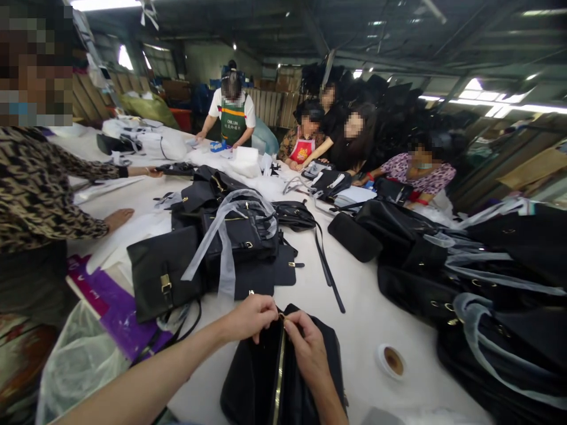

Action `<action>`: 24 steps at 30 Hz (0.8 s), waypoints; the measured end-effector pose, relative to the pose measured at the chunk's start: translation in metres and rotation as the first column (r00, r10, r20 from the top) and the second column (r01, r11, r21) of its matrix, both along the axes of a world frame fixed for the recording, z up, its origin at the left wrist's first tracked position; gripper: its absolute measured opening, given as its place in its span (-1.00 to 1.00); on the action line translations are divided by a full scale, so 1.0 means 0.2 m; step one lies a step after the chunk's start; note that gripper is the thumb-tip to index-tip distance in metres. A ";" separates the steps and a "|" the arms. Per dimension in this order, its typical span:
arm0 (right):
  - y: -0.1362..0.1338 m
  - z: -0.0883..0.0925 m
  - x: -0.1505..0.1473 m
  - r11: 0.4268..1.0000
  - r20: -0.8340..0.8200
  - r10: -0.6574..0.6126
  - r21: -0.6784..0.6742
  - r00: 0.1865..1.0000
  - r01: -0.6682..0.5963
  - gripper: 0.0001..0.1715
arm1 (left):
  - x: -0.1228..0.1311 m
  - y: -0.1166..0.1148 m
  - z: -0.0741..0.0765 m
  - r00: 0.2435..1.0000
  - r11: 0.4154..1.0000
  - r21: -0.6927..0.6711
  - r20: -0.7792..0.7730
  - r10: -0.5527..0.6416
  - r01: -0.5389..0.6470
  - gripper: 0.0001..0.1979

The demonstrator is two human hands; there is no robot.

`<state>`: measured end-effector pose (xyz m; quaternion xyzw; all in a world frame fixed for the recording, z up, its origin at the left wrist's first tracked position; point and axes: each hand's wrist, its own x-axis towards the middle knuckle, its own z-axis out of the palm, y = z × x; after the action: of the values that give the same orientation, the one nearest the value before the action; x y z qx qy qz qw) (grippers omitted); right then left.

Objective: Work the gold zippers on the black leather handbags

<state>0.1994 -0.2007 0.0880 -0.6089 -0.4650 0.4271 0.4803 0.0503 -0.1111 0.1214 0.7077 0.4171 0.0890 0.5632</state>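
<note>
A black bag (248,378) lies in front of me on the pale table, its gold zipper (278,378) running lengthwise along the top. Both of my hands meet at the zipper's far end. My left hand (252,316) comes in from the left with its fingers pinched together there. Opposite it, my right hand (305,336) pinches the same spot between thumb and forefinger. A small gold-coloured bit shows between the fingertips, too small to tell whether it is the zipper pull or a ring.
Black backpacks (239,230) with white ribbon are heaped ahead; more black bags (411,271) line the right side. A tape roll (392,361) lies right of my bag. On the left a person in a patterned top (39,189) leans over the table (358,307). Several people work farther back.
</note>
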 end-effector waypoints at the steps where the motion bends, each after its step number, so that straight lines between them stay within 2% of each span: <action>1: 0.00 -0.01 0.00 1.000 -0.022 0.003 -0.014 1.000 -0.003 -0.73 | 0.01 -0.01 -0.01 1.000 0.999 -0.042 0.020 0.023 -0.022 -0.86; 6: 0.02 -0.03 0.01 0.999 -0.057 0.001 -0.052 0.998 -0.004 -0.73 | 0.05 -0.05 -0.05 0.982 0.986 -0.090 0.111 0.151 -0.141 -0.88; 9: 0.01 -0.01 0.01 1.000 0.013 0.023 0.014 1.000 -0.023 -0.77 | 0.06 -0.07 -0.07 0.969 0.979 -0.087 0.147 0.197 -0.185 -0.87; 13: -0.03 0.02 0.00 0.983 0.152 0.051 0.168 0.987 -0.077 -0.79 | 0.04 -0.06 -0.05 0.967 0.978 -0.149 0.187 0.173 -0.146 -0.87; 17: -0.05 0.02 -0.01 0.971 0.226 0.012 0.229 0.974 -0.065 -0.80 | 0.03 -0.05 -0.03 0.965 0.975 -0.206 0.227 0.134 -0.087 -0.89; 21: -0.08 -0.03 -0.03 0.987 0.230 -0.070 0.157 0.971 0.034 -0.81 | 0.04 -0.07 -0.03 0.957 0.967 -0.240 0.251 0.145 -0.083 -0.90; 24: -0.12 -0.04 -0.06 0.991 0.103 -0.124 0.068 0.987 0.117 -0.72 | 0.07 -0.10 -0.04 0.950 0.961 -0.243 0.248 0.192 -0.130 -0.90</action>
<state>0.1883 -0.2246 0.0805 -0.6429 -0.4652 0.3495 0.4982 0.0634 -0.1321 0.1132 0.5844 0.4008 0.1825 0.6816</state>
